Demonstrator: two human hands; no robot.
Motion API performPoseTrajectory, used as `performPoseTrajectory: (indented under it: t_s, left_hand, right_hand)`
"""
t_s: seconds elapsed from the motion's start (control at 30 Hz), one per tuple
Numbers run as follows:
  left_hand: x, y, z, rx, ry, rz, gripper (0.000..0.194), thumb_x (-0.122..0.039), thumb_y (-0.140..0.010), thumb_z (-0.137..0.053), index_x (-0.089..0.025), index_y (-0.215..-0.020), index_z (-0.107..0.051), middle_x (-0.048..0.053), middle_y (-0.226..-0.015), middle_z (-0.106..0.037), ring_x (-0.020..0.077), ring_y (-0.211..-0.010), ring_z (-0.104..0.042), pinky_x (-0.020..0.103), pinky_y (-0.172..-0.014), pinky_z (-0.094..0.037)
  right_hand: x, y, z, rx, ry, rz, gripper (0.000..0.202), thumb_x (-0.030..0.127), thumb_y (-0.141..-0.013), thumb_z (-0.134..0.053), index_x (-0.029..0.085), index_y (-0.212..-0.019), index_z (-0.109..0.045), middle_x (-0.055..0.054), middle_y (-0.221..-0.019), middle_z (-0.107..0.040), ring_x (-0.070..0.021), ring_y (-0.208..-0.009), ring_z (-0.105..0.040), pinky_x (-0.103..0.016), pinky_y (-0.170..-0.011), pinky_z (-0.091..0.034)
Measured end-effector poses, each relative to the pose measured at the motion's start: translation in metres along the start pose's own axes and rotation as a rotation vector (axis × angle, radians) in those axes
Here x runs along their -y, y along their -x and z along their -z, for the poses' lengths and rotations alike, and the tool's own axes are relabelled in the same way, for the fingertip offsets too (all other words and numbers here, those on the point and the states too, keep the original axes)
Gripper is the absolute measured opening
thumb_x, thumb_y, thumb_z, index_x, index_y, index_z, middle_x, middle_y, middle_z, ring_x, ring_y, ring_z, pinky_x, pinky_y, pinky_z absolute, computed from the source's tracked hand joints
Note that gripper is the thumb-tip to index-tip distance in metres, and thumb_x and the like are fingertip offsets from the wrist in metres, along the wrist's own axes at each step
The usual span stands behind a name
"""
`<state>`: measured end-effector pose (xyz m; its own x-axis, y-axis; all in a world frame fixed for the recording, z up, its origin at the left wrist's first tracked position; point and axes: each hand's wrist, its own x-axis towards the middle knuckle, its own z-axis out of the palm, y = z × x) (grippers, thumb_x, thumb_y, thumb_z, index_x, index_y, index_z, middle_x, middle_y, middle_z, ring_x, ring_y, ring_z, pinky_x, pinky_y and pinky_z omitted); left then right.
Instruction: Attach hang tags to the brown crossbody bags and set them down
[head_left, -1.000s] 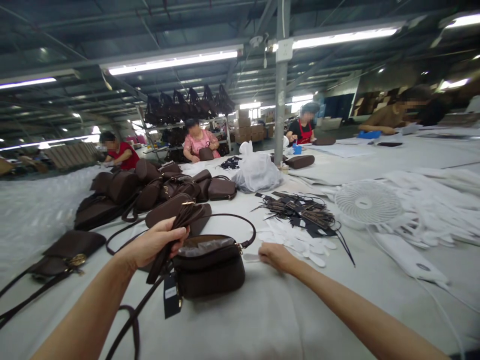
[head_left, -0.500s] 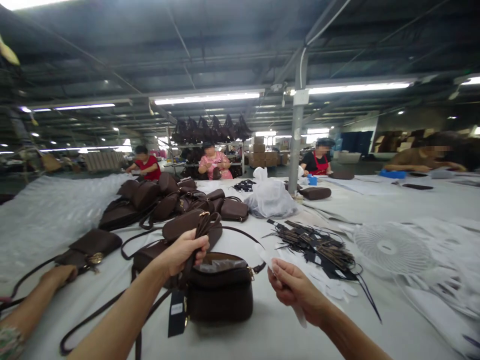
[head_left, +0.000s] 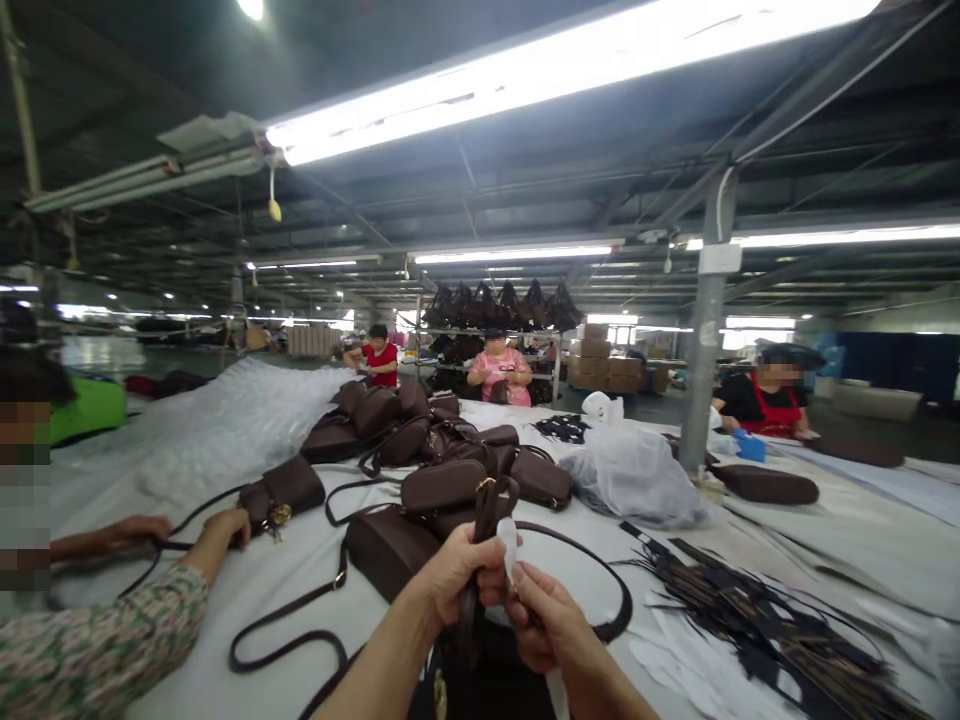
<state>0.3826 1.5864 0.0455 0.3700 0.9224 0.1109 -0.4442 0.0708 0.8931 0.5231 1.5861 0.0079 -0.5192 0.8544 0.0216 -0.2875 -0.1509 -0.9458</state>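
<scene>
My left hand (head_left: 469,570) is closed round a gathered brown bag strap (head_left: 487,512), held upright above a dark brown handbag (head_left: 487,690) at the bottom of the view. Close beside it, my right hand (head_left: 544,615) pinches a thin white strip (head_left: 508,545), whose upper end lies against the strap. A loop of the strap curves out to the right behind my right hand. The handbag is mostly hidden by my hands and cut off by the lower edge. A gold fitting (head_left: 439,692) shows on its front.
A pile of brown handbags (head_left: 420,425) lies ahead. A co-worker's hands at left handle another handbag (head_left: 281,495). Bubble wrap (head_left: 225,420) lies behind it. On the right are black tags (head_left: 757,610), white paper pieces (head_left: 690,655), a plastic bag (head_left: 637,470) and a pillar (head_left: 705,350).
My right hand has brought the white strip leftward to the strap in my left hand. The view has turned left and tilted up, so the handbag sits lower. The co-worker's second hand now shows.
</scene>
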Motion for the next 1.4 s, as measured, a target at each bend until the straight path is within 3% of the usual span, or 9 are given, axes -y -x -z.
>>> performPoseTrajectory:
  t_s: [0.13, 0.27, 0.57, 0.67, 0.83, 1.03, 1.17, 1.3, 1.4]
  left_hand:
    - [0.009, -0.002, 0.0, -0.112, 0.012, -0.068, 0.05, -0.043, -0.057, -0.085, -0.019, -0.063, -0.042, -0.011, -0.044, -0.036, 0.0022, -0.037, -0.027, 0.018, -0.036, -0.019]
    - [0.016, -0.004, 0.0, -0.209, -0.053, -0.132, 0.046, -0.042, -0.058, -0.084, -0.019, -0.066, -0.045, -0.01, -0.043, -0.038, 0.0029, -0.036, -0.028, 0.018, -0.036, -0.022]
    - [0.011, 0.0, 0.0, -0.185, -0.053, -0.079, 0.048, -0.047, -0.061, -0.081, -0.019, -0.061, -0.042, -0.009, -0.045, -0.037, 0.003, -0.038, -0.028, 0.017, -0.036, -0.021]
    - [0.01, 0.0, -0.002, -0.205, -0.026, -0.085, 0.05, -0.05, -0.063, -0.08, -0.019, -0.059, -0.041, -0.01, -0.044, -0.034, 0.0027, -0.038, -0.026, 0.017, -0.036, -0.02]
    - [0.011, -0.002, 0.001, -0.244, 0.01, -0.095, 0.05, -0.052, -0.06, -0.082, -0.017, -0.065, -0.046, -0.009, -0.049, -0.04, 0.0021, -0.039, -0.026, 0.017, -0.036, -0.02]
    - [0.009, -0.001, 0.005, -0.104, -0.004, -0.01, 0.048, -0.054, -0.064, -0.079, -0.015, -0.068, -0.052, -0.01, -0.043, -0.035, 0.002, -0.037, -0.024, 0.017, -0.036, -0.018]
    - [0.007, 0.001, 0.005, -0.077, 0.046, 0.02, 0.048, -0.051, -0.061, -0.083, -0.015, -0.07, -0.052, -0.01, -0.044, -0.035, 0.0018, -0.039, -0.023, 0.015, -0.036, -0.017]
    - [0.008, 0.002, 0.005, -0.064, 0.086, 0.029, 0.051, -0.05, -0.056, -0.086, -0.015, -0.072, -0.052, -0.01, -0.045, -0.037, 0.0015, -0.039, -0.021, 0.015, -0.035, -0.017]
    - [0.008, 0.002, 0.006, -0.064, 0.095, 0.027, 0.052, -0.051, -0.057, -0.085, -0.014, -0.075, -0.053, -0.01, -0.046, -0.037, 0.0011, -0.038, -0.021, 0.015, -0.034, -0.017]
  right_hand:
    - [-0.002, 0.002, -0.005, -0.123, 0.37, 0.256, 0.05, 0.069, -0.076, -0.059, 0.02, -0.085, -0.054, 0.003, -0.065, -0.056, -0.0071, -0.043, -0.042, -0.02, -0.04, -0.031]
    - [0.0, 0.003, -0.003, -0.256, 0.71, 0.472, 0.039, 0.058, -0.086, -0.053, 0.021, -0.078, -0.058, -0.002, -0.071, -0.063, -0.0166, -0.066, -0.056, -0.027, -0.064, -0.045]
    - [0.007, 0.004, 0.007, -0.073, 0.542, 0.363, 0.042, 0.059, -0.086, -0.051, 0.019, -0.082, -0.062, 0.0, -0.071, -0.064, -0.0158, -0.065, -0.055, -0.026, -0.062, -0.043]
    - [0.01, 0.006, 0.009, -0.02, 0.498, 0.343, 0.036, 0.053, -0.087, -0.054, 0.019, -0.09, -0.064, -0.002, -0.079, -0.069, -0.0172, -0.073, -0.059, -0.027, -0.069, -0.044]
    - [0.008, 0.008, 0.017, -0.125, 0.661, 0.378, 0.026, 0.043, -0.087, -0.058, 0.019, -0.094, -0.064, 0.0, -0.079, -0.067, -0.0165, -0.073, -0.056, -0.026, -0.069, -0.042]
    - [0.008, 0.01, 0.017, -0.157, 0.79, 0.386, 0.018, 0.038, -0.086, -0.058, 0.021, -0.085, -0.063, 0.002, -0.072, -0.063, -0.0155, -0.066, -0.053, -0.025, -0.063, -0.04]
    - [0.012, 0.012, 0.013, -0.141, 0.765, 0.38, 0.017, 0.037, -0.086, -0.057, 0.021, -0.087, -0.064, 0.0, -0.077, -0.068, -0.0177, -0.072, -0.059, -0.027, -0.069, -0.044]
    - [0.014, 0.013, 0.008, -0.043, 0.598, 0.345, 0.018, 0.035, -0.086, -0.058, 0.021, -0.096, -0.064, -0.003, -0.091, -0.074, -0.0228, -0.087, -0.066, -0.033, -0.084, -0.047]
    - [0.013, 0.012, 0.006, -0.029, 0.588, 0.341, 0.018, 0.034, -0.086, -0.058, 0.022, -0.098, -0.064, -0.003, -0.092, -0.074, -0.0226, -0.086, -0.067, -0.032, -0.083, -0.047]
